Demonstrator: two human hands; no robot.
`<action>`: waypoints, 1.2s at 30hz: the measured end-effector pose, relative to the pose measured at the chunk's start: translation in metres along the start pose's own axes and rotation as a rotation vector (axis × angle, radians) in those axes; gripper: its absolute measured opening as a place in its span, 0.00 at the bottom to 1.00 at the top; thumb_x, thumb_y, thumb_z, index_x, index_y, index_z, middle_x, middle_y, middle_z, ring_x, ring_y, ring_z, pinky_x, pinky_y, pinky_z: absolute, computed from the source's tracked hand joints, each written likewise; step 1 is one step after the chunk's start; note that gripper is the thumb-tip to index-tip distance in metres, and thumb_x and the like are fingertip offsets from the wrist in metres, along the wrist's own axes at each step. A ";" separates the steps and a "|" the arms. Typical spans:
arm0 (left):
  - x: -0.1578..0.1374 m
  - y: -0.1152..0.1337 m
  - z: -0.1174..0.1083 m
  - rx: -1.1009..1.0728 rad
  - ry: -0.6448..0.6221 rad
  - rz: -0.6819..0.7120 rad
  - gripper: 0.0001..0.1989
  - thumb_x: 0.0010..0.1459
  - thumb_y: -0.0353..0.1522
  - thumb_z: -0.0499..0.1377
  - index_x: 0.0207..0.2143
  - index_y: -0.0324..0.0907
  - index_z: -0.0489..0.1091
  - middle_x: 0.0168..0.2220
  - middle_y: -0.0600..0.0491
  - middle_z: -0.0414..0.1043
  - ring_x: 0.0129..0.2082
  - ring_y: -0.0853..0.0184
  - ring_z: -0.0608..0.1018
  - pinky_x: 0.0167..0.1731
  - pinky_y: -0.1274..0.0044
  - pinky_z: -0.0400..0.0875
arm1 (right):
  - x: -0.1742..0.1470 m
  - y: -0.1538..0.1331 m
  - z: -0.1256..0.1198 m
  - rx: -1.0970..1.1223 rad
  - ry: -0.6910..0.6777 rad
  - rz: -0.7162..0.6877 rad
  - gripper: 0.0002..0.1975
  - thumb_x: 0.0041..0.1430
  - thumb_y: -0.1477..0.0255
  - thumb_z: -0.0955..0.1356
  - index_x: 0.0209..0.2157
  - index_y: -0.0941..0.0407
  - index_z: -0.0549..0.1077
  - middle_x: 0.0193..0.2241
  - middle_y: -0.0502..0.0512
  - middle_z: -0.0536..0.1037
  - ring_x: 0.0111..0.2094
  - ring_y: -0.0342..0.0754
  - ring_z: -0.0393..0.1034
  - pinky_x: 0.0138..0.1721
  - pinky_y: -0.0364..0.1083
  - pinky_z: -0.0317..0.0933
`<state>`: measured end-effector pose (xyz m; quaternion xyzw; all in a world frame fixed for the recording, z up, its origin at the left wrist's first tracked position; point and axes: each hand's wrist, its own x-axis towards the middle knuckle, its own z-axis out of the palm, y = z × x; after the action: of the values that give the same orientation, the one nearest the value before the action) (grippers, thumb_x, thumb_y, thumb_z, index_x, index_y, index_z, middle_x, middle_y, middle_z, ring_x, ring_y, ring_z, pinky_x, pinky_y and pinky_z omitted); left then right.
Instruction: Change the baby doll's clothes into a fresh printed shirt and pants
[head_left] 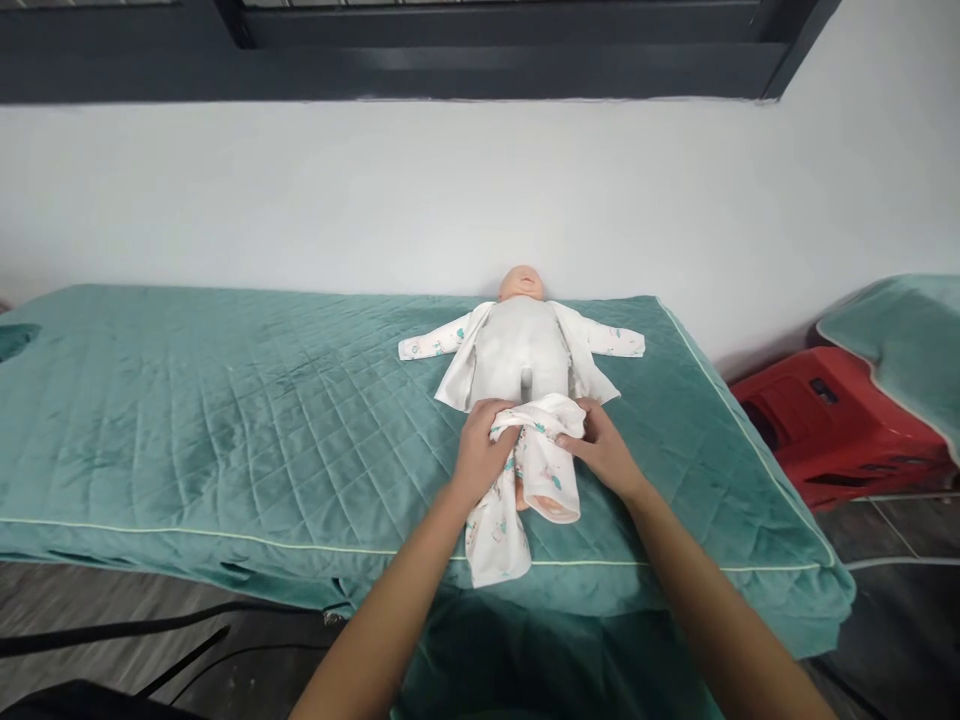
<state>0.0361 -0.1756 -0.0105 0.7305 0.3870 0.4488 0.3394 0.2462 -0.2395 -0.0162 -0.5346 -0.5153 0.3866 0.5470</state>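
A baby doll (521,345) lies on its back on the green quilted bed, its head toward the wall. An open white printed jacket (611,340) covers its spread arms, with the front flaps folded out to the sides. White printed baby pants (551,465) are bunched around the doll's legs. My left hand (484,450) grips the waistband on one side, and my right hand (600,448) pinches it on the other. One pant leg holds a doll's foot near its cuff; the other leg lies flat over the bed's front edge.
The green bed cover (225,420) stretches far to the left. Behind it rises a white wall (300,200) below a dark window frame (450,70). A red plastic stool (840,420) stands at the right, beside another green cover (907,330). Black cables (187,620) run at lower left.
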 end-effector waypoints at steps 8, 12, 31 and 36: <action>0.061 0.040 -0.008 0.078 -0.233 -0.152 0.04 0.59 0.34 0.59 0.37 0.45 0.71 0.34 0.56 0.76 0.36 0.63 0.76 0.35 0.74 0.66 | 0.050 -0.006 -0.009 0.092 0.177 0.011 0.15 0.54 0.57 0.72 0.34 0.51 0.68 0.27 0.46 0.69 0.28 0.45 0.62 0.31 0.45 0.61; 0.066 0.046 -0.015 0.030 -0.421 -0.163 0.10 0.59 0.39 0.61 0.40 0.45 0.72 0.39 0.55 0.76 0.40 0.62 0.77 0.38 0.75 0.67 | 0.055 -0.002 0.001 0.272 0.265 0.095 0.16 0.53 0.57 0.71 0.35 0.51 0.65 0.28 0.45 0.70 0.26 0.44 0.62 0.30 0.44 0.61; 0.087 0.038 -0.007 0.259 -0.179 -0.037 0.09 0.53 0.25 0.56 0.36 0.42 0.73 0.35 0.54 0.78 0.38 0.64 0.77 0.39 0.75 0.65 | 0.055 0.017 -0.007 -0.128 0.214 -0.091 0.14 0.57 0.61 0.70 0.40 0.55 0.72 0.36 0.51 0.76 0.40 0.49 0.68 0.45 0.48 0.62; 0.109 0.033 -0.010 0.202 -0.181 0.047 0.07 0.55 0.26 0.57 0.35 0.42 0.73 0.35 0.55 0.77 0.37 0.65 0.75 0.39 0.75 0.64 | 0.084 0.003 -0.007 -0.300 0.251 -0.219 0.10 0.61 0.63 0.68 0.38 0.54 0.70 0.35 0.51 0.75 0.38 0.49 0.68 0.42 0.48 0.63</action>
<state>0.0677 -0.0951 0.0637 0.8073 0.3808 0.3478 0.2867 0.2680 -0.1589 -0.0053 -0.5948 -0.5497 0.1744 0.5600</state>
